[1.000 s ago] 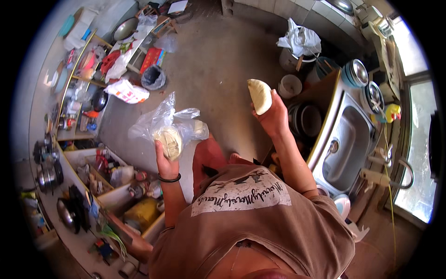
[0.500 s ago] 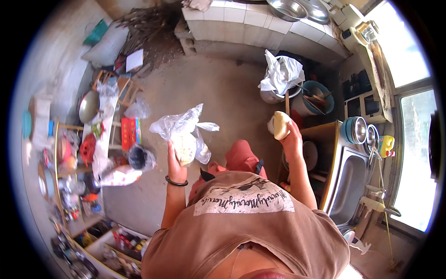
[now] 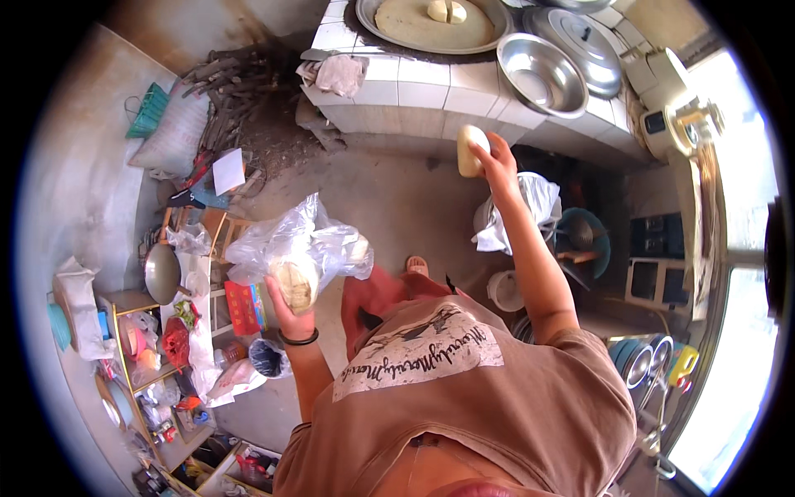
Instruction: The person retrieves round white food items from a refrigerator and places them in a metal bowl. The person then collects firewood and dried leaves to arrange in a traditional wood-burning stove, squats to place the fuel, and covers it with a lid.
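My right hand (image 3: 498, 166) is stretched out toward the tiled counter, its fingers closed round an oblong, pale steamed bun (image 3: 469, 153). Lower at the left, my left hand (image 3: 290, 315) grips a round cream-coloured bun (image 3: 296, 280) with a brownish surface. A clear plastic bag (image 3: 310, 236) billows up beside that bun, and its right end bulges round something pale. Whether the bun sits in the bag or against it, I cannot tell. On the counter, a large round metal tray (image 3: 503, 25) carries a cut pale bun (image 3: 447, 12) on a beige round base.
A steel bowl (image 3: 542, 76) and a lidded pot (image 3: 580, 50) stand on the tiled counter (image 3: 426, 83). Below it are a bucket with a white bag (image 3: 538, 203) and a teal basin (image 3: 600, 265). Crowded shelves (image 3: 132, 373) line the left wall, near a pile of sticks (image 3: 236, 91).
My right hand has reached forward and a little left with the steamed bun. My left hand still grips its bun and the bag. The counter and its tray have come further into view.
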Demonstrator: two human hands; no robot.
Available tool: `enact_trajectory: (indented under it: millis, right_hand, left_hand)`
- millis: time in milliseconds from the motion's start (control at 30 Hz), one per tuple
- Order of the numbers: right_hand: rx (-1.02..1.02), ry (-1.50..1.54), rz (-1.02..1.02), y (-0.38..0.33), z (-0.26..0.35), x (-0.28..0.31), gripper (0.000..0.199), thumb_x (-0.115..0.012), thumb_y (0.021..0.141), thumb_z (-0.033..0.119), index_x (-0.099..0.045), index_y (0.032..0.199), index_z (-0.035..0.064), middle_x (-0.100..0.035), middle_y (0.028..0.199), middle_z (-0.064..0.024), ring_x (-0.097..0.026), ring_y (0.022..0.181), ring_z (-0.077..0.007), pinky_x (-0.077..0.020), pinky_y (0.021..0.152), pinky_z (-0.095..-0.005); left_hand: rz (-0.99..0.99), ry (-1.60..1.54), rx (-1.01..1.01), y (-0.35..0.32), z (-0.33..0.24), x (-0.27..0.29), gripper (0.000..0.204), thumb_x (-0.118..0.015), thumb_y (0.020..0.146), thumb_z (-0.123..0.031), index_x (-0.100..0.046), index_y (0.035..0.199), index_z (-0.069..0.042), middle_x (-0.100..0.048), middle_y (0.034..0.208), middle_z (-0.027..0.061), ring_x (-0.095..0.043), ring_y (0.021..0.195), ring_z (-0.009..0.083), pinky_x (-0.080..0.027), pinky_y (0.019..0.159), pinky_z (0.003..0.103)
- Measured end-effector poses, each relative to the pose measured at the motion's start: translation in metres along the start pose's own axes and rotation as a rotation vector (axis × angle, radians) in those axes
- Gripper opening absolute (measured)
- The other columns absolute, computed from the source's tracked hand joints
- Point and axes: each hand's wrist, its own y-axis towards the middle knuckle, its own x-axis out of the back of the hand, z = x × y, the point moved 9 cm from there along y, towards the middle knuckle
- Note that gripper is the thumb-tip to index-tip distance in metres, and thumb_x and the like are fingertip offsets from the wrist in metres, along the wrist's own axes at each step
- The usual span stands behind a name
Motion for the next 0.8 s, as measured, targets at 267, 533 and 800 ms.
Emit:
enact_trajectory:
  millis: [267,533,800]
  right_hand:
    - [0.133,-0.164,-0.071,0.329,0.072,-0.121,0.09,-0.087,0.072,0.041,-0.046,0.139,-0.0034,-0.063,0.121,-0.0219,-0.065,0.105,-0.0268,-0.0535,0.087,-0.0352]
    - [0.115,-1.015,-0.021,0.586,0.06,-0.191,0.089,-0.08,0.071,0.058,-0.048,0.139,0.0114,-0.066,0.123,-0.0183,-0.063,0.115,-0.0336,-0.052,0.093,-0.0428]
    - [0.22,-1.349,0.039,0.708,0.022,-0.21,0.079,-0.077,0.076,0.047,-0.048,0.141,0.0132,-0.054,0.136,-0.018,-0.055,0.123,-0.0365,-0.0476,0.099,-0.0469]
  left_hand:
    - [0.105,0.184,0.076,0.228,0.038,-0.06,0.056,-0.038,0.105,-0.048,-0.049,0.138,-0.004,-0.058,0.131,0.0086,-0.056,0.12,0.0225,-0.042,0.105,0.038]
    - [0.123,0.129,0.321,0.361,0.04,-0.115,0.054,-0.038,0.105,-0.045,-0.053,0.132,-0.001,-0.064,0.115,0.01,-0.062,0.101,0.0202,-0.05,0.09,0.035]
    - [0.175,0.338,0.14,0.433,0.041,-0.201,0.058,-0.058,0.096,-0.041,-0.053,0.13,0.005,-0.066,0.116,0.0117,-0.065,0.104,0.0183,-0.053,0.088,0.031]
